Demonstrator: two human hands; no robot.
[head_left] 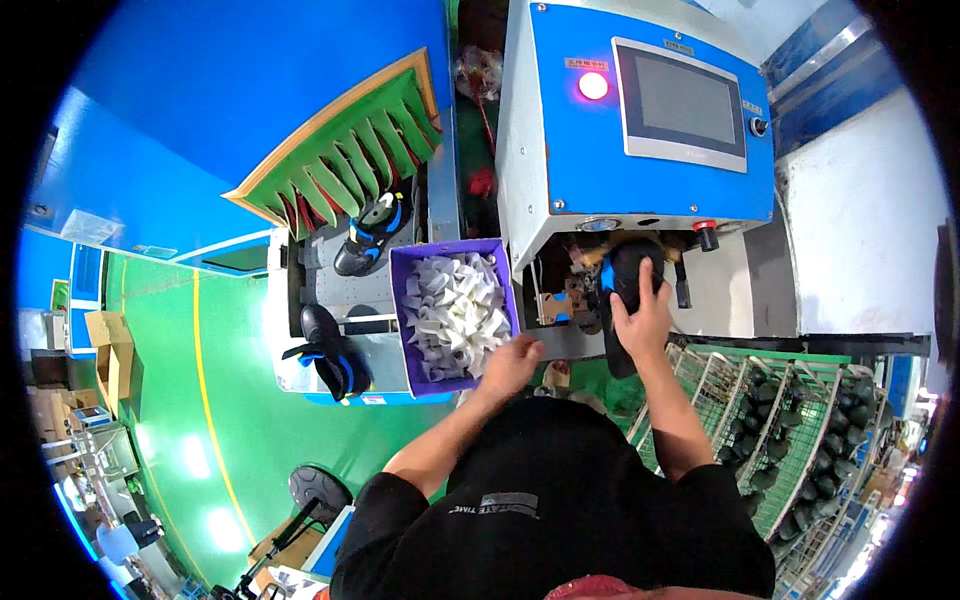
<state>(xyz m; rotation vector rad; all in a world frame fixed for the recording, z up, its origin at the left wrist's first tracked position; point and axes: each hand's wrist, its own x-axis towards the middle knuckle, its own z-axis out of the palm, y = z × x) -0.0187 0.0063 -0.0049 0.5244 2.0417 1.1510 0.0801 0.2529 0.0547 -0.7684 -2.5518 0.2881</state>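
Observation:
My right hand (pixel 645 318) grips a black shoe (pixel 634 268) with a blue patch, thumb on one side and fingers over the other. The shoe is held upright against the lower front of the blue-and-white machine (pixel 560 120), below its panel. At the near right corner of a purple box (pixel 402 300) is my left hand (pixel 512 368), its fingers curled in. Whatever it may hold is hidden. White curved plastic-looking pieces (pixel 455 310) fill the box in a loose heap.
Two black-and-blue shoes lie left of the box: one shoe (pixel 372 240) below a green strip curtain (pixel 350 150), another shoe (pixel 325 350) nearer me. A wire rack (pixel 720 400) with dark shoe parts stands at right. The panel carries a screen (pixel 685 105) and lit red lamp (pixel 593 86).

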